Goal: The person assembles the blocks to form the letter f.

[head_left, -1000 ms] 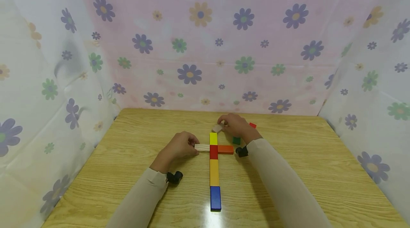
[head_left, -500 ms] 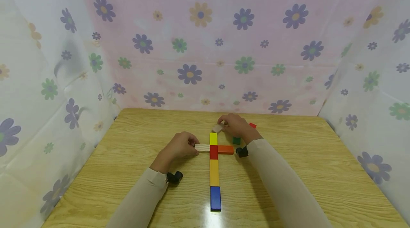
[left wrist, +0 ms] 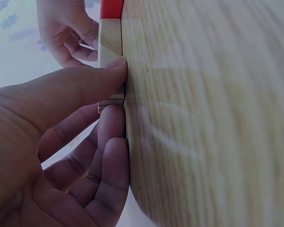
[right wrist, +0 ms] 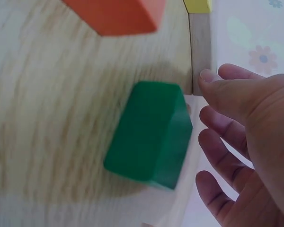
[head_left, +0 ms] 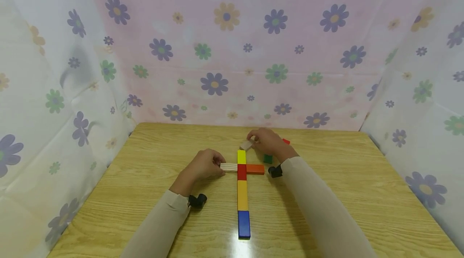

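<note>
My left hand (head_left: 204, 165) pinches the left end of a plain wooden block (head_left: 229, 167) between thumb and fingers. That block's other end meets a red block (head_left: 241, 172) in a cross-shaped layout. Farther back, my right hand (head_left: 268, 143) pinches another plain wooden block (head_left: 246, 145), set at a slant by the far end of the yellow block (head_left: 241, 157). Its thumb lies on this block's near face in the right wrist view, where the fingers behind are partly hidden. An orange block (head_left: 255, 169) extends right from the red one; an amber block (head_left: 242, 195) and a blue block (head_left: 244, 224) run toward me.
Just below my right hand lies a green block (head_left: 268, 159), seen large in the right wrist view. Another red block (head_left: 286, 142) shows behind the right wrist, partly covered. Flowered cloth (head_left: 232, 64) hangs around the back and sides of the wooden table (head_left: 152, 145).
My right wrist and sleeve have shifted very slightly to the right. The left hand and the blocks stay where they were.
</note>
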The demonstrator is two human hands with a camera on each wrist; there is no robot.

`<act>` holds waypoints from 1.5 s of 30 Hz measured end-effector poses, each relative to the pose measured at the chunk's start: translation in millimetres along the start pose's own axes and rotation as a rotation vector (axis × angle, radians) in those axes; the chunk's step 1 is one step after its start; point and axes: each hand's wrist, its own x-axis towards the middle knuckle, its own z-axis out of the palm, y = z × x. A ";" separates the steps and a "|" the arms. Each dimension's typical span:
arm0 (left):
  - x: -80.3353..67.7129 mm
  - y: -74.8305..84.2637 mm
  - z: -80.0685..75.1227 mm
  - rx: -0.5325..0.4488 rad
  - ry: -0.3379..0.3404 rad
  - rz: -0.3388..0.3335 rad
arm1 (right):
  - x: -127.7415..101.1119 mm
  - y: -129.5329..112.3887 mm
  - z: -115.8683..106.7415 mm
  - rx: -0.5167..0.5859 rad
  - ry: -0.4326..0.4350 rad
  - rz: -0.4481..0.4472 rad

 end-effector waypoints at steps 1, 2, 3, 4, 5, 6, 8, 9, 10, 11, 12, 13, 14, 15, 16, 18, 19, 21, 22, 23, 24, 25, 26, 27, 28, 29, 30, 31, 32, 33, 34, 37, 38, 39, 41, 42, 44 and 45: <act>0.1 0.2 0.3 -0.001 0.000 0.000 | -0.8 1.1 -1.3 0.008 -0.003 0.009; 0.3 0.3 0.7 -0.001 0.000 0.002 | -2.0 2.0 -3.0 0.020 -0.010 0.019; 0.4 0.4 0.9 -0.003 -0.001 0.003 | -3.1 3.1 -4.9 0.036 -0.017 0.032; 0.6 0.4 1.3 -0.004 -0.001 0.004 | -4.4 4.0 -6.9 0.052 -0.021 0.049; 0.8 0.4 1.3 -0.003 -0.001 0.002 | -5.8 5.1 -9.1 0.070 -0.023 0.059; 1.0 0.4 1.5 -0.001 -0.002 0.003 | -7.4 6.2 -11.3 0.083 -0.022 0.063; 1.3 0.2 1.5 -0.001 -0.002 0.001 | -10.3 8.9 -14.7 0.093 -0.023 0.071; 1.5 0.0 1.4 0.001 -0.002 0.001 | -11.6 10.4 -16.1 0.096 -0.021 0.072; 1.7 -0.1 1.4 0.003 -0.002 0.002 | -12.9 11.9 -17.3 0.094 -0.019 0.073; 1.8 -0.3 1.3 0.004 -0.002 0.003 | -14.3 13.4 -18.6 0.098 -0.018 0.073; 1.9 -0.4 1.3 0.004 -0.002 0.004 | -15.4 15.2 -19.6 0.099 -0.018 0.072; 2.0 -0.5 1.2 0.002 -0.002 0.003 | -16.8 16.9 -20.6 0.109 -0.019 0.075; 1.9 -0.6 1.2 0.002 -0.001 0.003 | -18.4 18.7 -21.8 0.120 -0.017 0.070; 1.8 -0.6 1.2 0.000 0.000 0.002 | -20.1 20.5 -22.9 0.132 -0.013 0.067; 1.7 -0.7 1.3 -0.001 0.000 0.000 | -21.5 22.7 -23.6 0.140 -0.009 0.068; 1.2 -0.7 1.3 -0.005 0.001 -0.007 | -25.0 26.8 -25.3 0.159 0.005 0.057; 0.9 -0.5 1.4 -0.007 0.001 -0.010 | -26.9 28.7 -25.9 0.167 0.015 0.049; 0.3 -0.1 1.4 -0.009 0.000 -0.013 | -30.6 32.6 -26.6 0.167 0.042 0.028; 0.1 0.1 1.5 -0.010 -0.001 -0.014 | -32.8 33.9 -27.1 0.173 0.058 0.022; -0.2 0.5 1.5 -0.012 -0.001 -0.015 | -35.2 35.2 -27.6 0.178 0.075 0.013; -0.4 0.8 1.5 -0.013 -0.001 -0.015 | -37.6 36.4 -27.7 0.184 0.090 0.007; -0.7 1.1 1.6 -0.015 -0.002 -0.015 | -40.0 37.5 -28.0 0.191 0.105 0.003; -0.9 1.4 1.6 -0.017 -0.002 -0.015 | -42.7 38.2 -28.5 0.198 0.118 0.004; -1.1 1.6 1.6 -0.018 -0.003 -0.016 | -45.5 38.6 -28.9 0.206 0.129 0.004; -1.2 1.8 1.6 -0.020 -0.003 -0.017 | -47.9 39.2 -29.1 0.218 0.138 0.010; -1.3 2.0 1.6 -0.021 -0.003 -0.018 | -50.4 39.6 -29.2 0.228 0.146 0.015; -1.3 2.0 1.5 -0.021 -0.003 -0.019 | -52.9 39.7 -29.5 0.240 0.151 0.019; -1.3 2.0 1.5 -0.021 -0.003 -0.020 | -55.3 39.8 -29.9 0.247 0.155 0.022; -1.4 2.0 1.5 -0.021 -0.003 -0.021 | -57.6 39.9 -30.2 0.259 0.160 0.027; -1.3 1.7 1.4 -0.022 -0.004 -0.022 | -59.9 40.1 -30.3 0.271 0.163 0.034; -1.2 1.7 1.3 -0.022 -0.004 -0.024 | -62.1 40.2 -30.7 0.285 0.168 0.044; -1.2 1.3 1.1 -0.023 -0.006 -0.021 | -68.4 42.6 -31.1 0.305 0.185 0.065; -1.2 1.0 1.1 -0.023 -0.006 -0.020 | -70.4 43.5 -31.2 0.314 0.193 0.076; -1.3 1.0 0.9 -0.022 -0.008 -0.014 | -72.5 44.5 -31.2 0.319 0.203 0.082; -1.4 0.8 1.0 -0.025 -0.008 -0.011 | -76.2 46.9 -31.2 0.321 0.222 0.084; -1.4 0.6 1.0 -0.025 -0.009 -0.009 | -78.1 47.9 -31.1 0.327 0.230 0.087; -1.2 0.5 1.1 -0.030 -0.007 -0.013 | -81.5 49.7 -31.1 0.341 0.246 0.100; -1.2 0.5 1.2 -0.031 -0.008 -0.014 | -83.0 51.0 -30.9 0.347 0.253 0.107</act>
